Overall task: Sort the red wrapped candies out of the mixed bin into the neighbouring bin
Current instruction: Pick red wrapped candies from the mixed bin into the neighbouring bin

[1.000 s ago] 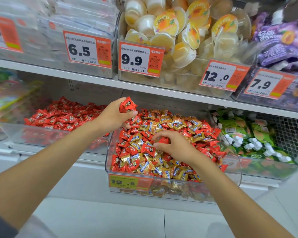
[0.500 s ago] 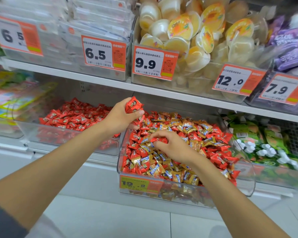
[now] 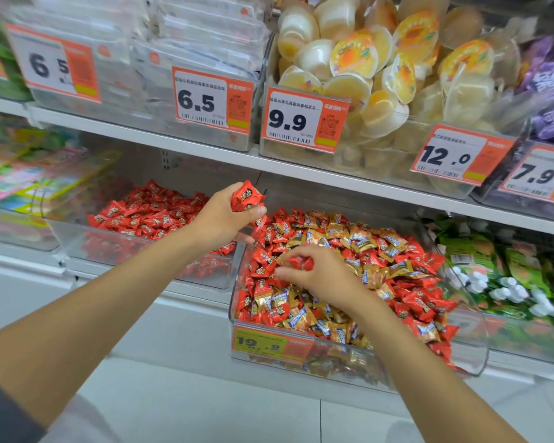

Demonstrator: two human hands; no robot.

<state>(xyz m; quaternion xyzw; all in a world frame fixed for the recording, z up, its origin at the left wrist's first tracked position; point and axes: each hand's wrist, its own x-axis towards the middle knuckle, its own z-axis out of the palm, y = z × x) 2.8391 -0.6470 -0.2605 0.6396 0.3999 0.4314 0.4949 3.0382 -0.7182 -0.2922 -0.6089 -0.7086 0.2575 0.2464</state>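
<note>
A clear mixed bin (image 3: pixel 474 356) on the lower shelf holds red and gold wrapped candies heaped together. To its left stands the neighbouring clear bin (image 3: pixel 141 251), filled with red candies only. My left hand (image 3: pixel 221 219) hovers over the gap between the two bins and grips a bunch of red candies (image 3: pixel 246 196). My right hand (image 3: pixel 317 276) is down in the mixed bin, its fingertips pinching a red candy (image 3: pixel 296 262) just above the heap.
The upper shelf (image 3: pixel 205 153) hangs just above both bins, with orange price tags (image 3: pixel 213 99) along its front. Clear bins of jelly cups (image 3: pixel 381 68) sit on it. Green packets (image 3: pixel 499 270) fill the bin to the right. White floor tiles lie below.
My view has shifted left and closer. My right hand has lifted a red candy a little out of the heap. My left hand keeps its bunch, staying near the bins' shared wall.
</note>
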